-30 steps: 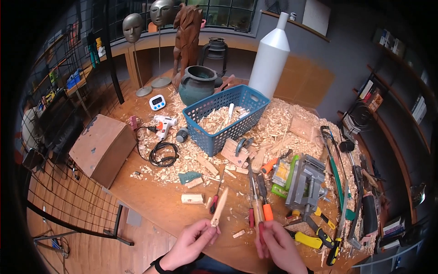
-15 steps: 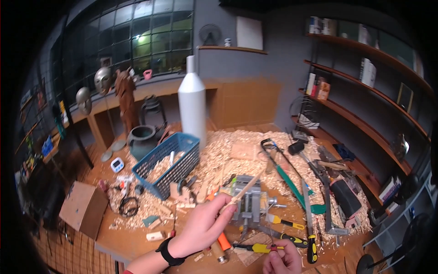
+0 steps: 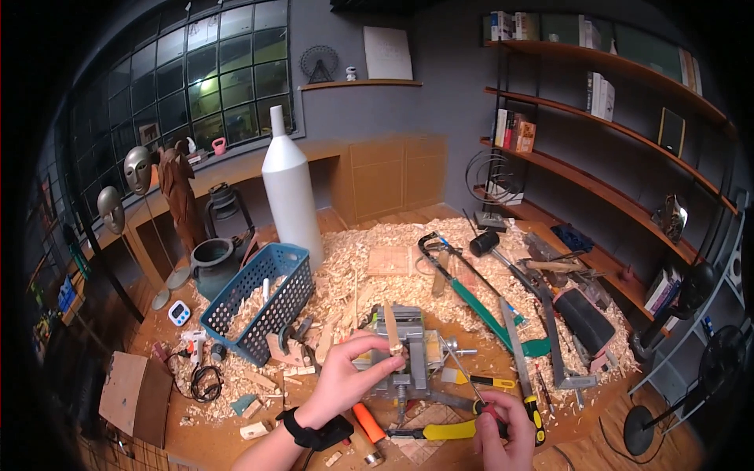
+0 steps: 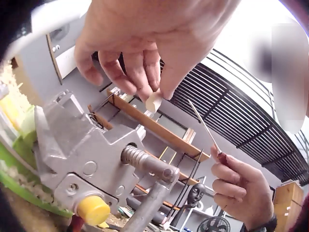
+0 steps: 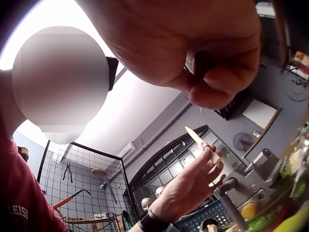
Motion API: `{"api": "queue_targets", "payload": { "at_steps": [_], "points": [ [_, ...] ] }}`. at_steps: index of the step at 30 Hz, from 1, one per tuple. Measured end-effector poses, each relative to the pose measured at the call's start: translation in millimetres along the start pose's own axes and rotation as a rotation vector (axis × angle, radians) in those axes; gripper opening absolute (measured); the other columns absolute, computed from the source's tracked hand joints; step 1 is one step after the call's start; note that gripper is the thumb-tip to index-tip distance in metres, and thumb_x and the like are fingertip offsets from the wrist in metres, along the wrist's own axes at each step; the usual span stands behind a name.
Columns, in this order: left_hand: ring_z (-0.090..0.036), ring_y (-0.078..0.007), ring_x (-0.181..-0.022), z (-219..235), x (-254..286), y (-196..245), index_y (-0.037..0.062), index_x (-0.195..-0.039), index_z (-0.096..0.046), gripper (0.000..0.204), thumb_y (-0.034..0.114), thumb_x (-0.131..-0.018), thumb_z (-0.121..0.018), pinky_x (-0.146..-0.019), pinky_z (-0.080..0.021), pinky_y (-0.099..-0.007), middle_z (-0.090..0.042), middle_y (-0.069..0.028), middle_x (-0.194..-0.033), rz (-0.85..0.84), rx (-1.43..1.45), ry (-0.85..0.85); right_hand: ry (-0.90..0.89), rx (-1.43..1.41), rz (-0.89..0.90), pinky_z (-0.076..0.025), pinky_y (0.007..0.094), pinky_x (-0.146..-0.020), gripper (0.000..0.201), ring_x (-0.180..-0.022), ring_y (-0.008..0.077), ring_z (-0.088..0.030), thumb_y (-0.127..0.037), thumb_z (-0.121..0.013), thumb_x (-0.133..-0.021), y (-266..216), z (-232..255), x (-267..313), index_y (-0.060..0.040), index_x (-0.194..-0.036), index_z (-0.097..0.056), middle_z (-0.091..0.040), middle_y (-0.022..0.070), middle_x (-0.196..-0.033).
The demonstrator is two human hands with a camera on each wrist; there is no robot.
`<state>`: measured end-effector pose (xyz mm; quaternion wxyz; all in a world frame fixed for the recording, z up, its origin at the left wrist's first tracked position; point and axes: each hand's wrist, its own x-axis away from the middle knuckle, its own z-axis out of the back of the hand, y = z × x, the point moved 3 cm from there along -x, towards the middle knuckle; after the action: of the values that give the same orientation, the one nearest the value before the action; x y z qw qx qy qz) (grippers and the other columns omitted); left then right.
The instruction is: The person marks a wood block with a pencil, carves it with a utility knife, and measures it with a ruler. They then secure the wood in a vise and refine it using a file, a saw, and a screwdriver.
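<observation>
Over the grey vise (image 3: 408, 345) on the desk (image 3: 236, 408), your left hand (image 3: 349, 385) pinches the wooden stick (image 3: 391, 328) upright, seemingly for clamping; your right hand (image 3: 503, 428) grips a thin red-handled tool (image 3: 470, 387) aside.

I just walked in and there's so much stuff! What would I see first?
Probably the two hands up front: the left hand pinches a thin wooden stick over the grey vise, while the right hand grips a slim red-handled tool. Behind them, wood shavings cover the bench around a blue basket and a tall white bottle.
</observation>
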<state>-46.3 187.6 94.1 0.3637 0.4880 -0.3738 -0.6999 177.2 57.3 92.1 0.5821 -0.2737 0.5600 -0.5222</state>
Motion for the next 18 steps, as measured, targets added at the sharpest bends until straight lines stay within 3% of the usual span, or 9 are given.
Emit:
{"api": "queue_targets", "payload": {
  "at_steps": [1,3,5,6,8,18],
  "points": [
    [-0.062,-0.0153,-0.095,1.2,-1.3,-4.2,-0.0008,-0.099,-0.071,0.021,0.013,-0.085,-0.078,-0.090,-0.045,-0.0287,-0.069,-0.0061,-0.094,0.003,-0.007,-0.018,0.010,0.063,-0.013,-0.048,0.0266,-0.064,0.025,-0.073,0.0089,-0.060,-0.011,-0.060,-0.097,3.1,-2.0,0.3,-0.0029,-0.120,-0.059,-0.065,0.0043,-0.081],
    [-0.065,-0.0121,-0.091,7.4,-12.9,-12.9,-0.0018,-0.101,-0.069,0.026,0.017,-0.085,-0.078,-0.089,-0.047,-0.0277,-0.073,-0.0068,-0.095,0.075,0.045,-0.017,0.001,0.051,-0.027,-0.045,0.0234,-0.064,0.032,-0.073,0.0080,-0.060,-0.004,-0.058,-0.095,2.2,-4.4,2.9,-0.0025,-0.127,-0.058,-0.065,0.0047,-0.081],
    [-0.066,-0.0110,-0.088,14.5,-27.4,-19.1,-0.0019,-0.103,-0.067,0.029,0.019,-0.086,-0.078,-0.088,-0.048,-0.0282,-0.074,-0.0053,-0.091,0.099,0.045,-0.004,-0.051,-0.075,-0.238,-0.043,0.0226,-0.063,0.027,-0.070,0.0069,-0.056,-0.003,-0.055,-0.097,-5.7,-5.7,2.7,-0.0020,-0.123,-0.057,-0.062,0.0035,-0.080],
    [-0.066,-0.0110,-0.088,15.5,-35.5,-21.3,-0.0019,-0.103,-0.067,0.029,0.019,-0.086,-0.078,-0.088,-0.048,-0.0282,-0.074,-0.0053,-0.091,0.097,0.049,-0.006,-0.048,-0.072,-0.237,-0.043,0.0226,-0.063,0.027,-0.070,0.0069,-0.056,-0.003,-0.055,-0.097,-0.8,-7.1,3.4,-0.0020,-0.123,-0.057,-0.062,0.0035,-0.080],
    [-0.067,-0.0101,-0.086,17.3,-50.1,-23.3,-0.0023,-0.104,-0.066,0.029,0.019,-0.087,-0.076,-0.088,-0.049,-0.0292,-0.075,-0.0051,-0.089,0.005,-0.072,-0.011,0.033,-0.064,-0.024,-0.036,0.0179,-0.053,0.032,-0.060,0.0023,-0.043,-0.001,-0.050,-0.101,4.7,-9.4,3.1,-0.0024,-0.132,-0.055,-0.053,-0.0035,-0.082],
    [-0.066,-0.0090,-0.092,6.7,-77.8,-45.5,-0.0026,-0.105,-0.065,0.027,0.015,-0.087,-0.075,-0.089,-0.048,-0.0283,-0.074,-0.0058,-0.090,-0.021,-0.231,-0.002,0.035,-0.017,-0.052,-0.035,0.0178,-0.053,0.032,-0.060,0.0021,-0.043,-0.002,-0.050,-0.101,17.8,-5.3,2.9,-0.0017,-0.132,-0.056,-0.053,-0.0038,-0.083]
  ]
}}
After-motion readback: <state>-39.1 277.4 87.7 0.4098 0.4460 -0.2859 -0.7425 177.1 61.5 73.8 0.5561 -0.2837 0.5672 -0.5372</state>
